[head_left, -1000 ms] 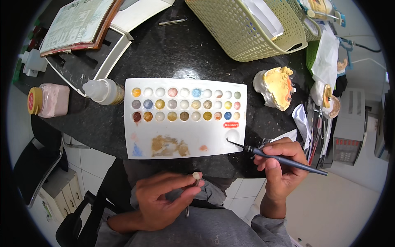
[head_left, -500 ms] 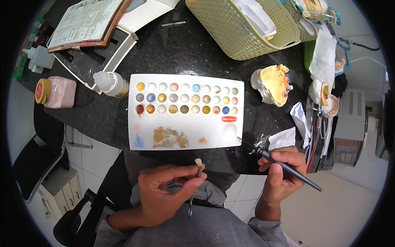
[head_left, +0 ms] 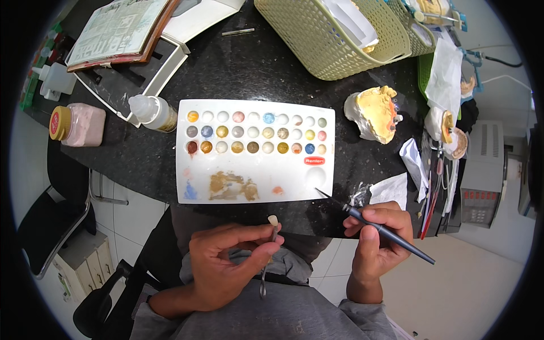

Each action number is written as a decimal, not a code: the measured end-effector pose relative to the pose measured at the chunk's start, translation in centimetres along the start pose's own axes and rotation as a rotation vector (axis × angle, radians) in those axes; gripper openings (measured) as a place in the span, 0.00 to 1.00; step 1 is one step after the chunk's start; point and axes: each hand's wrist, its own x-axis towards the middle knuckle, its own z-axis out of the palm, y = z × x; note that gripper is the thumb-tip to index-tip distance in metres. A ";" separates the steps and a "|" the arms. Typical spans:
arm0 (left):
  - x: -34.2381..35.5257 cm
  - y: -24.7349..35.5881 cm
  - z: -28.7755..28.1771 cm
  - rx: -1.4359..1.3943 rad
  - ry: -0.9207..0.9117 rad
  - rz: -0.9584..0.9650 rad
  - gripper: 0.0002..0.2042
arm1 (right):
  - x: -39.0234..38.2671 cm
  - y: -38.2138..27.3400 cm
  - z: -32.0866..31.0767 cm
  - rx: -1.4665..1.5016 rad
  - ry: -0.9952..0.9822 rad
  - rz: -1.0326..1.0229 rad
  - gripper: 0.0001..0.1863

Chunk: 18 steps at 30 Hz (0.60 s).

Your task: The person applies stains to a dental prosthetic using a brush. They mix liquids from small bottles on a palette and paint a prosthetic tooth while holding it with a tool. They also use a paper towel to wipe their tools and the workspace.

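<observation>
My left hand (head_left: 229,263) pinches a thin metal holder (head_left: 263,280) between thumb and fingers. A small cream-white dental crown (head_left: 273,220) sits at the holder's upper end. In my right hand (head_left: 379,238) is a slim dark-blue brush (head_left: 391,235), held like a pen. The brush's dark fine tip points left, over the lower right corner of a white palette (head_left: 266,181), close to its round white well (head_left: 315,177); I cannot tell whether it touches. Rows of coloured stain wells fill the palette's upper half, and brown, blue and pink smears mark its lower half.
A plaster dental model (head_left: 371,116) stands right of the palette. Behind are a green woven basket (head_left: 306,51) and a book (head_left: 119,31). A dropper bottle (head_left: 153,113) and a gold-lidded jar (head_left: 85,124) stand left. Crumpled white paper (head_left: 390,190) and tools (head_left: 433,198) lie right.
My right hand has moved slightly left, bringing the brush tip from the palette's right edge in over its corner. My left hand holds the crown almost still.
</observation>
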 end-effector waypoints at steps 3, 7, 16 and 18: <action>0.0 -0.1 -0.1 0.006 -0.008 0.010 0.10 | 0.1 0.2 0.1 -0.018 -0.014 -0.004 0.08; -0.1 -0.2 0.1 -0.010 0.015 -0.016 0.11 | 0.1 0.3 -0.2 -0.010 -0.065 -0.030 0.08; -0.1 0.3 0.5 -0.065 0.042 -0.068 0.11 | -0.1 -0.3 -0.8 0.301 -0.065 0.078 0.11; 0.0 0.5 0.6 -0.058 0.041 -0.087 0.10 | -0.1 -0.3 -0.8 0.351 -0.084 0.093 0.14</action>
